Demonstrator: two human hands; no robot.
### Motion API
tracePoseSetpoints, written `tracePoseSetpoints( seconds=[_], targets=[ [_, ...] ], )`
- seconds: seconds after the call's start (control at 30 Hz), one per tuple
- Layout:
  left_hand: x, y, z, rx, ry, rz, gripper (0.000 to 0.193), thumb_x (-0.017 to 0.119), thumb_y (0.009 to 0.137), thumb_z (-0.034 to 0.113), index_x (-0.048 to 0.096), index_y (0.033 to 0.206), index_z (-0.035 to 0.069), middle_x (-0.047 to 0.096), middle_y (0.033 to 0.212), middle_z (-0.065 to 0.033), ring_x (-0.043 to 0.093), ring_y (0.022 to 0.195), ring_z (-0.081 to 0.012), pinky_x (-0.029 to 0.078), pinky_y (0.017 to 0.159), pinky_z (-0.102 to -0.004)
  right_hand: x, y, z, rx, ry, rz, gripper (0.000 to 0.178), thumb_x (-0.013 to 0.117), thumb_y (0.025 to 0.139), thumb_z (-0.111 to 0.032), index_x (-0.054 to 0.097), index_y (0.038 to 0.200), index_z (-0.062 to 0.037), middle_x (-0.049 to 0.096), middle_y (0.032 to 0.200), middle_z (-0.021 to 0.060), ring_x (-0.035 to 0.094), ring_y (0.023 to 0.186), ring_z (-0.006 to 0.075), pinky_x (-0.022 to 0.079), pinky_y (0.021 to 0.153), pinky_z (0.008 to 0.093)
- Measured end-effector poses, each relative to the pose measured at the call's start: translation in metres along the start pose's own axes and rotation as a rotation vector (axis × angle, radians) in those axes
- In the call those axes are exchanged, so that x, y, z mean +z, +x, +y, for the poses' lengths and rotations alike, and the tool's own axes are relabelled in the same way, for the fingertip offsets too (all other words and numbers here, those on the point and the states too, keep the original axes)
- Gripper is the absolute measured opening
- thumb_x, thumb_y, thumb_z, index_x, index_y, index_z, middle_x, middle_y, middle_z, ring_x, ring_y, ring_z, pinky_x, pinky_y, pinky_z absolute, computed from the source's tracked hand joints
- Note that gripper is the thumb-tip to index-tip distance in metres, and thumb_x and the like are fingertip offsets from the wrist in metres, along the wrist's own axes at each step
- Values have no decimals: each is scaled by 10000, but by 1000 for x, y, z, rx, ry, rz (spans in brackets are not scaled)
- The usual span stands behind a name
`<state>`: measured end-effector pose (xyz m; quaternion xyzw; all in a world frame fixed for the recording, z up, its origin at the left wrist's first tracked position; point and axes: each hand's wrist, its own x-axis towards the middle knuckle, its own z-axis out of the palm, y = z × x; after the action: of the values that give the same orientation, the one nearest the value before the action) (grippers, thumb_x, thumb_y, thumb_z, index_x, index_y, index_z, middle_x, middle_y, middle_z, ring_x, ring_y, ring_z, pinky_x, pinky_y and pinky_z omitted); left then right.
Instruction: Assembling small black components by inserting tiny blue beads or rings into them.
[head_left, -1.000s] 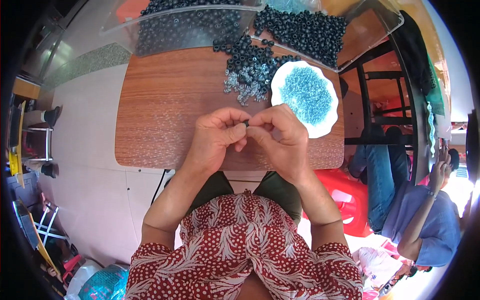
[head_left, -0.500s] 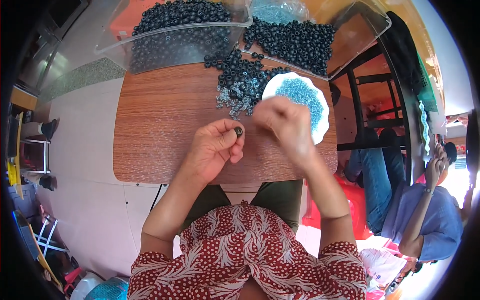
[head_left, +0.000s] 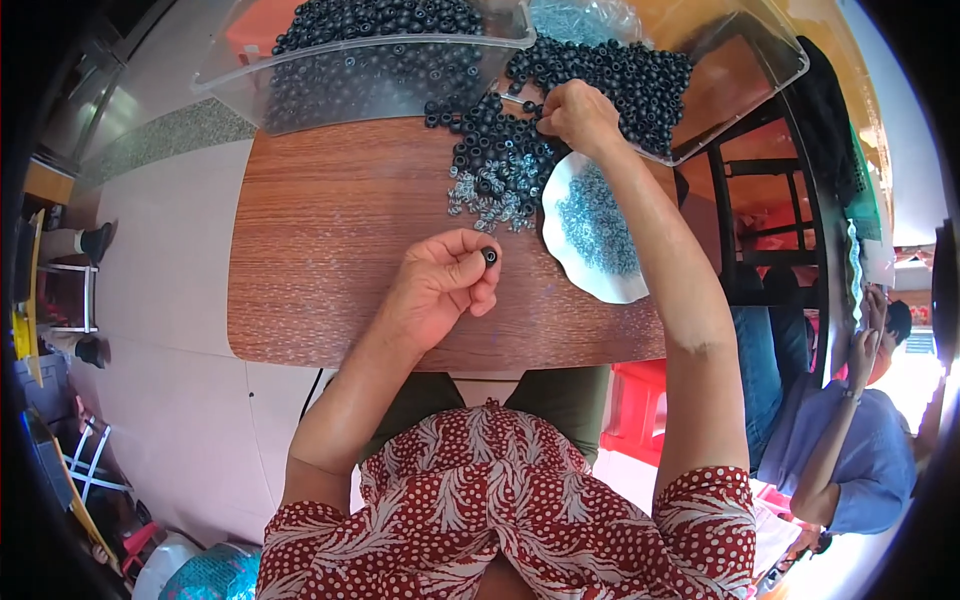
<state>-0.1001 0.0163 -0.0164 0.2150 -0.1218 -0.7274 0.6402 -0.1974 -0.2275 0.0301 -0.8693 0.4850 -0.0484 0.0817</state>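
Table [head_left: 330, 220]: wood-grain top, rounded corners; it carries the scalloped white plate [head_left: 556, 225], which is the reference for all places below.

Left bin [head_left: 235, 98]: clear plastic, beyond and to the left of the plate; contains many black beads [head_left: 370, 80].

Right bin [head_left: 745, 90]: clear plastic, directly beyond the plate; contains more black beads and a clear plastic bag [head_left: 585, 22].

Plate contents: a spread of small, clear bluish pieces [head_left: 600, 225].

Right hand [head_left: 580, 115]: just beyond the plate, forearm crossing above its right side; fingers bunched, tips down at the black beads near the right bin's edge. Whether a bead is pinched there cannot be told.

Left hand [head_left: 440, 275]: left of the plate, on its near side, raised; thumb and forefinger pinch one bead.

Loose pile of black beads [head_left: 490, 140]: beyond and left of the plate.

Scattered clear pieces [head_left: 490, 212]: left of the plate, near its rim.

Single black bead [head_left: 489, 256]: left of the plate, at the left hand's fingertips, pale-rimmed hole facing up.
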Motion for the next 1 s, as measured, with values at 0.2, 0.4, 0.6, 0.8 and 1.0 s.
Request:
tracePoseSetpoints(
  seconds=[0.2,0.4,0.6,0.8,1.0],
  targets=[
    [-3,1,-1,-12,-36,11,136,570,840,56,563,939,-37,575,761,-100,515,575,-148,408,517,-286,10,5,-1,-22,-77,-51,167,609,709,-140,683,846,-82,650,896,164,620,879,331,494,753,410],
    [-5,5,1,18,-5,-20,135,566,843,60,566,943,-31,581,768,-98,528,583,-149,423,524,-289,12,6,4,-63,-27,107,207,570,689,-104,671,857,-37,638,867,207,616,861,360,489,759,420],
    [-6,5,-2,15,-15,-28,131,564,845,57,570,944,-29,585,776,-96,526,592,-143,417,522,-285,-5,-41,7,-214,394,219,171,668,707,-91,636,854,-11,625,700,52,579,655,138,442,611,256],
    [1,-5,-3,13,-31,15,137,575,839,44,579,955,-28,590,784,-99,530,600,-137,411,518,-277,-30,-142,-33,-102,1095,-19,113,651,759,-6,639,872,2,617,762,11,553,695,62,435,617,198],
    [13,-16,-10,28,15,26,141,588,832,34,582,955,-34,600,791,-109,540,599,-138,429,504,-266,-21,-191,-43,-15,1406,-107,162,667,707,81,644,849,8,632,794,34,574,705,76,463,645,194]
  ],
)
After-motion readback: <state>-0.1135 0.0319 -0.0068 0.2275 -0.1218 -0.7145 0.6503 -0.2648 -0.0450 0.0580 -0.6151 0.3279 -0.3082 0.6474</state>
